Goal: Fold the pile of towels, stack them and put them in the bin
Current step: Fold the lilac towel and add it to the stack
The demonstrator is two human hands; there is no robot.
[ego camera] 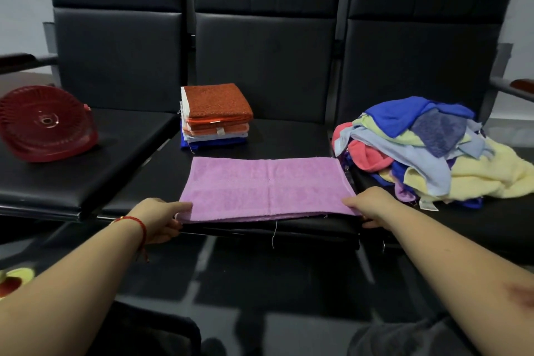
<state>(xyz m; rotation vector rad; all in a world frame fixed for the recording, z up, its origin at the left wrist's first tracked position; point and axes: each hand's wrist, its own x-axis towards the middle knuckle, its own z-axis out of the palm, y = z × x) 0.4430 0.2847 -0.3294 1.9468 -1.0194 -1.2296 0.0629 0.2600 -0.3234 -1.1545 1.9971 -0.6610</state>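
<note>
One purple towel (267, 188) lies flat on the front edge of the middle black seat (289, 133), folded once, with a crease down its centre. Left hand (161, 218) pinches the near-left corner of the towel, thumb on top and fingers under the edge; a red string bracelet (135, 222) circles that wrist. Right hand (368, 205) pinches the near-right corner in the same way. One stack of folded towels (215, 117) sits behind the purple towel on the same seat: rust-orange on top, then paler orange, white, light blue and dark blue layers; exact count of layers cannot be told. One unfolded pile of towels (427, 150) in blue, yellow, pink and pale blue occupies the right seat. One red bin (46, 123) lies tipped on its side on the left seat, well apart from the stack.
</note>
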